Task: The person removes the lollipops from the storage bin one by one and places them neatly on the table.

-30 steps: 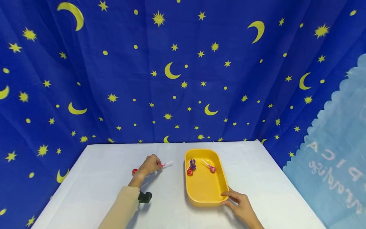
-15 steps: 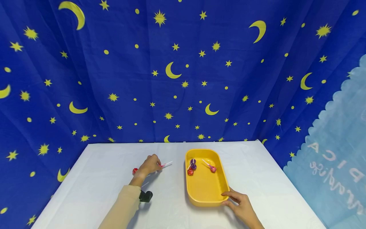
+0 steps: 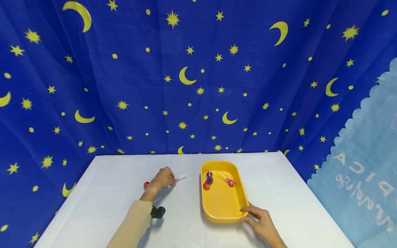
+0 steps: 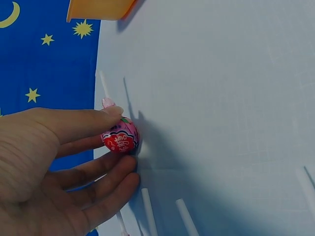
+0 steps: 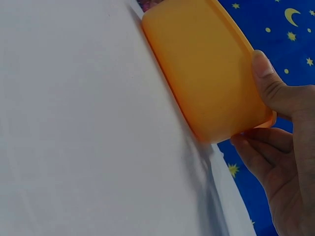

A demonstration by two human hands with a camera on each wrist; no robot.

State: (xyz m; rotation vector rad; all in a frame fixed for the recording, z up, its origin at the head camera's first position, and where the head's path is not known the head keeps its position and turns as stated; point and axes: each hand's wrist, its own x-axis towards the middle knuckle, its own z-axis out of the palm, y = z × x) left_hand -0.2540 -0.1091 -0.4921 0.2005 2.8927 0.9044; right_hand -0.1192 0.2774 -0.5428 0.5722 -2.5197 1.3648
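Soft, even brightness fills the head view, the light apparently falling from overhead onto the white tabletop (image 3: 183, 206). Diffuse shadows lie beside the left grip (image 3: 162, 178) and along the yellow tray (image 3: 221, 206). Wide-angle stretching distorts the blue curtain (image 3: 139, 75) beyond the tabletop's side edges. The left wrist view is dimmer and bluish; a broad, blurry-edged shadow spreads across the tabletop, and the lollipop (image 4: 121, 136) has soft lettering. In the greyish right wrist view, the tray deepens to orange low down, and shadow darkens the tabletop's edge.
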